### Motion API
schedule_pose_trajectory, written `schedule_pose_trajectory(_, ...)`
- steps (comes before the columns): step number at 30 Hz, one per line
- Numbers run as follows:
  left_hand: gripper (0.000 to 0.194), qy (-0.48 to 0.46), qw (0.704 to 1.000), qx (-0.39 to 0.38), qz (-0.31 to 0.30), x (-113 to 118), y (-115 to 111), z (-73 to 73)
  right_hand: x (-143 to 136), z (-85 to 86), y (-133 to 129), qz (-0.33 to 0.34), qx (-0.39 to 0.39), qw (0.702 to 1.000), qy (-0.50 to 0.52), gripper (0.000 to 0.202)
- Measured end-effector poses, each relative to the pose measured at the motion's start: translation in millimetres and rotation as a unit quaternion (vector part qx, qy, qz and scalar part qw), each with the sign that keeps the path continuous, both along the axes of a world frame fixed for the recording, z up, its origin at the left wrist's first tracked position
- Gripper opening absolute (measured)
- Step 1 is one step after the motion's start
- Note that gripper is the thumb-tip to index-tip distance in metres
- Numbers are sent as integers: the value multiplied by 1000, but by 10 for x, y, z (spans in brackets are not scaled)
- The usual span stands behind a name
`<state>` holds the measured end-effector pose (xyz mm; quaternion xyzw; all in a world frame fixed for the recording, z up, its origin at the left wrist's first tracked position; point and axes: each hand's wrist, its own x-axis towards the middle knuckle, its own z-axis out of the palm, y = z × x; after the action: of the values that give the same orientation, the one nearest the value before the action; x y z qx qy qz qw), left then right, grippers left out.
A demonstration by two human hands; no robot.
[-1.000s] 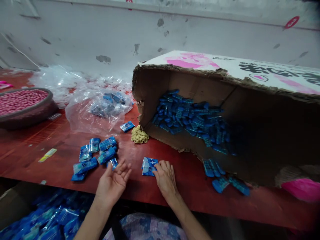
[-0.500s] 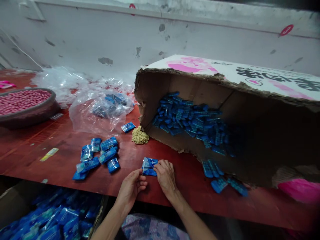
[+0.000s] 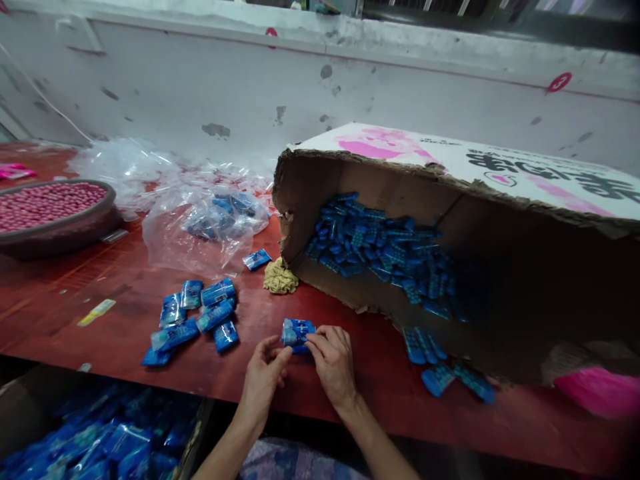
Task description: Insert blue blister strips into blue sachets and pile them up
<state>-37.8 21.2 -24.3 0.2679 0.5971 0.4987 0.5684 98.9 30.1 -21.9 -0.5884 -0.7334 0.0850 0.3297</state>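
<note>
A small blue printed packet [image 3: 296, 329] lies at the middle of the red table, between my two hands. My right hand [image 3: 334, 363] has its fingertips closed on the packet's right end. At its lower left corner, the thumb and curled fingers of my left hand [image 3: 265, 375] pinch the edge. To the left lies a loose group of similar blue packets [image 3: 176, 333]. One single packet [image 3: 257, 259] rests farther back, beside a crumpled yellowish cloth [image 3: 281, 277].
A torn cardboard box [image 3: 360, 308] lies on its side at right, holding many small blue pieces [image 3: 380, 243]; several pieces [image 3: 425, 345] lie at its lip. Clear plastic bags [image 3: 165, 233] and a basin [image 3: 107, 207] of pink pellets stand left. Below the table edge, a box holds blue packets [image 3: 130, 437].
My left thumb has come over to the packet's lower left corner. The right fingers have drawn into a tighter pinch on its right end. The view has tilted slightly up.
</note>
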Motion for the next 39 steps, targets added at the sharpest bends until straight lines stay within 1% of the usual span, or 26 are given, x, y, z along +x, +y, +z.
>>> schedule_pose_trajectory(2,43,-10,999,-4,-33,34,-8,25,-18,100,-88,11,15,999,40,12)
schedule_pose_trajectory(5,30,-41,998,-1,-56,71,-1,36,-36,170,-134,28,-7,992,119,16)
schedule_pose_trajectory(6,28,-54,997,-1,-55,78,2,33,-37,159,-119,19,-30,986,163,21)
schedule_pose_trajectory(8,28,-86,995,-5,-54,85,5,21,-34,94,-58,-6,-106,959,264,30)
schedule_pose_trajectory(10,29,-116,991,-16,-60,91,3,0,-35,-3,13,-8,-185,925,331,21)
schedule_pose_trajectory(11,30,-126,990,-23,-60,97,4,-13,-40,-51,41,1,-212,915,343,15)
schedule_pose_trajectory(13,31,-132,989,-34,-48,115,10,-44,-63,-125,69,12,-230,913,338,19)
schedule_pose_trajectory(15,32,-125,991,-40,-24,139,27,-76,-93,-159,69,-2,-225,921,318,25)
schedule_pose_trajectory(17,34,-122,992,-43,-10,152,46,-104,-115,-156,65,-18,-221,931,289,27)
schedule_pose_trajectory(19,35,-126,990,-52,-25,135,52,-117,-115,-131,72,-32,-216,943,250,28)
schedule_pose_trajectory(21,35,-115,988,-73,-74,78,33,-108,-98,-98,87,-45,-214,955,202,27)
schedule_pose_trajectory(22,35,-88,988,-82,-99,37,13,-95,-88,-83,92,-50,-214,960,175,26)
schedule_pose_trajectory(24,35,22,991,-59,-121,-53,-37,-66,-79,-64,95,-61,-212,968,119,21)
schedule_pose_trajectory(25,34,101,987,-21,-122,-92,-61,-55,-82,-60,93,-67,-211,971,89,17)
schedule_pose_trajectory(26,32,188,975,32,-118,-122,-78,-51,-92,-60,91,-73,-209,973,58,13)
schedule_pose_trajectory(27,30,279,949,89,-119,-139,-85,-57,-106,-64,91,-80,-208,975,25,11)
schedule_pose_trajectory(28,28,366,911,140,-129,-143,-78,-74,-123,-69,96,-86,-205,975,-7,10)
schedule_pose_trajectory(29,27,446,865,178,-148,-137,-57,-101,-141,-75,108,-90,-202,975,-35,10)
schedule_pose_trajectory(31,28,573,770,218,-179,-104,30,-178,-165,-83,152,-95,-194,974,-74,11)
schedule_pose_trajectory(32,30,615,732,226,-189,-87,88,-219,-169,-84,184,-97,-189,973,-85,12)
schedule_pose_trajectory(33,31,641,706,232,-194,-73,149,-257,-166,-82,218,-99,-184,974,-93,12)
schedule_pose_trajectory(34,32,654,692,236,-196,-64,206,-288,-157,-77,252,-99,-178,974,-98,13)
schedule_pose_trajectory(35,32,654,690,240,-197,-62,252,-311,-143,-70,283,-99,-172,975,-102,14)
schedule_pose_trajectory(36,33,642,699,248,-194,-65,281,-326,-124,-61,307,-98,-165,976,-105,16)
schedule_pose_trajectory(37,34,619,718,258,-185,-71,290,-332,-104,-51,321,-97,-158,977,-105,18)
schedule_pose_trajectory(39,40,546,779,273,-144,-83,249,-320,-61,-31,316,-92,-145,980,-103,21)
